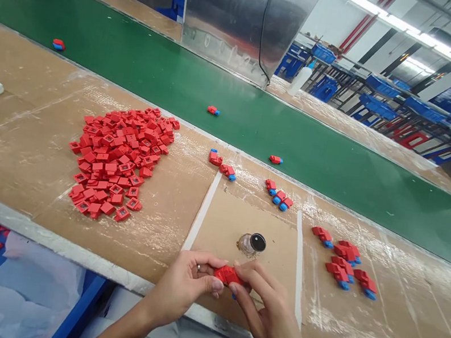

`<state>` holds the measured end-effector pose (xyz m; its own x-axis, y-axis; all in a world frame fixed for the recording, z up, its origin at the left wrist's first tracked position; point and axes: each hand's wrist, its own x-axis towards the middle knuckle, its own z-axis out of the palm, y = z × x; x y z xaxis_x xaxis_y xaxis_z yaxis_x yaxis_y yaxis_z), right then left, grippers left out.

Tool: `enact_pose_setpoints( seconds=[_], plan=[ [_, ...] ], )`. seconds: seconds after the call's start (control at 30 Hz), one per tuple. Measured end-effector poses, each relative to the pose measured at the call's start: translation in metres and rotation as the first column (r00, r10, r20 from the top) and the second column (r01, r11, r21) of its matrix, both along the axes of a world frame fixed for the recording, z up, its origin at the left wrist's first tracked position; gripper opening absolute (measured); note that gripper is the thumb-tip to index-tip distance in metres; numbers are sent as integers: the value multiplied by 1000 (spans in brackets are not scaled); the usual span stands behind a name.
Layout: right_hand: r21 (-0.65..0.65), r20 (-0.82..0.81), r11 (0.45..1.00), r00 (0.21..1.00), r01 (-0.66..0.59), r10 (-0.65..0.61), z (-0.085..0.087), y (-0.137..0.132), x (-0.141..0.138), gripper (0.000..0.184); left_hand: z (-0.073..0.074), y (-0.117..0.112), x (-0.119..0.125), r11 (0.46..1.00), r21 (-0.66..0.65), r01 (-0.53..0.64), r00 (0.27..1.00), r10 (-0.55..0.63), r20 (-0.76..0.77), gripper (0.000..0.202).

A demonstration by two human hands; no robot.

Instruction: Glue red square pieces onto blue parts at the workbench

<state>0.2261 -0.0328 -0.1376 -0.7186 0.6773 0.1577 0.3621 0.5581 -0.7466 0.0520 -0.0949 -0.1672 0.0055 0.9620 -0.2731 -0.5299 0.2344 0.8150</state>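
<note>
Head view: the left hand (182, 288) and right hand (273, 312) pinch a red plastic part (228, 275) between pressed fingers, near a small glass jar (248, 244) on the desk (28, 159).

We get a bright scene under overhead strip lights (399, 22), with glare on the steel panel (243, 22) and plastic film (380, 330). Wide-angle distortion bends the frame's edges; shadows stay soft, and we see little blur.

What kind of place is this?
It looks like a factory: a green conveyor belt runs beside the workbench, a big pile of red plastic parts lies on it, and blue crates stand behind.
</note>
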Motion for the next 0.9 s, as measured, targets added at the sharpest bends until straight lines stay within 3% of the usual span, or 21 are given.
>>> enact_pose_setpoints(
  seconds=[0.33, 0.6, 0.67, 0.73, 0.8, 0.83, 0.9],
  plan=[
    [-16, -16, 1000, 1000, -23, 23, -8, -10, 1, 11, 4, -4, -3, 997, -33, 68, 996, -70, -64, 20],
    [-41, -51, 999, 999, 11, -13, -14, -13, 3, 15, -2, -8, 1, 992, -28, 123, 985, -126, -118, 30],
    [11, -54, 998, 997, 58, -58, -20, -7, 17, 16, 1, -13, -2, 989, -45, 141, 970, -147, -192, 48],
    [135, -58, 967, 976, 216, -210, -27, 7, 43, 18, 7, -19, -17, 992, -46, 117, 927, -126, -352, 62],
    [252, -58, 865, 899, 435, -435, -36, 29, 80, 26, 16, -26, -47, 1000, -2, 7, 780, -6, -625, 51],
    [278, -33, 806, 844, 522, -535, -41, 43, 100, 32, 20, -29, -65, 996, 50, -69, 633, 82, -770, 39],
    [310, 3, 708, 744, 635, -669, -51, 70, 138, 48, 25, -34, -104, 963, 190, -191, 233, 232, -944, 30]
  ],
)
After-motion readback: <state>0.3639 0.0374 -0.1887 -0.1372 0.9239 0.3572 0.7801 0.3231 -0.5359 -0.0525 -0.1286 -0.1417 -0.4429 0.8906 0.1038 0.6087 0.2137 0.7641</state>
